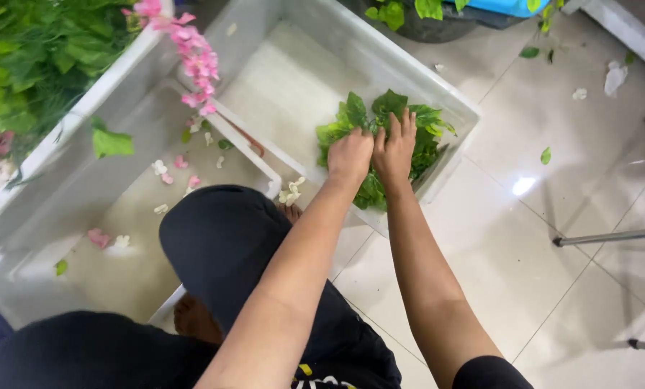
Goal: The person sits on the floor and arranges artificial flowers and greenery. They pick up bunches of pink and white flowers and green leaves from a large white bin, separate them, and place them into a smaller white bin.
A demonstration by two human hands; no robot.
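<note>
A: Head view: we see both arms stretched forward into a white plastic crate (448, 108). Left hand (350, 156) and right hand (395, 146) sit side by side, touching, on a pile of green leaves (380, 126).

B: Fingers?

A: Left is curled into a loose fist, knuckles up, pressed into the leaves. Right is flatter, fingers close together and tips dug into the pile. We cannot tell whether either actually pinches a leaf.

B: Where is the pile?

A: In the crate's near right corner, against the wall.

B: Around it?

A: Pink flower sprays (196, 57) hang over a second white crate (132, 86) on the left. Loose petals (165, 169) lie on the tray below. Tiled floor (553, 238) on the right, stray leaves on it.
</note>
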